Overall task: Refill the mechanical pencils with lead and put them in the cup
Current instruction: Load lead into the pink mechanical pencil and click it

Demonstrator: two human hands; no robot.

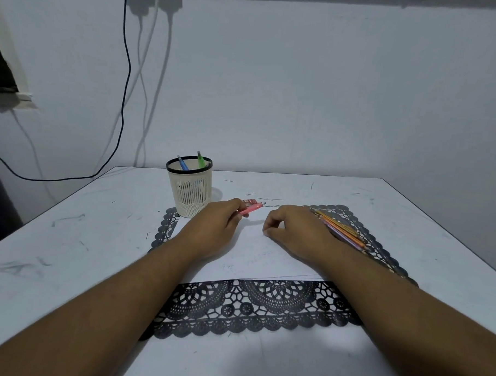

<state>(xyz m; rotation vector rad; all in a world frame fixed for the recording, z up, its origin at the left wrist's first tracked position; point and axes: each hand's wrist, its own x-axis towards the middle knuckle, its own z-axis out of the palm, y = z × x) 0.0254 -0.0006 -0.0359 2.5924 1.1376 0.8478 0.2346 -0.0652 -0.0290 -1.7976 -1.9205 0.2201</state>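
Pink mechanical pencil [251,209] gripped in my left hand [217,225].
My right hand [294,229] rests on the paper [255,259], fingers curled, pinching something too small to tell; cup [189,185] holds two pencils.

White table [68,237] bears a black lace mat [253,307] and cup [190,191].

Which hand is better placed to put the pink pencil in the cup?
The left hand. It already holds the pink pencil, and the cup stands just beyond it on the left side. The right hand rests on the paper, farther from the cup.
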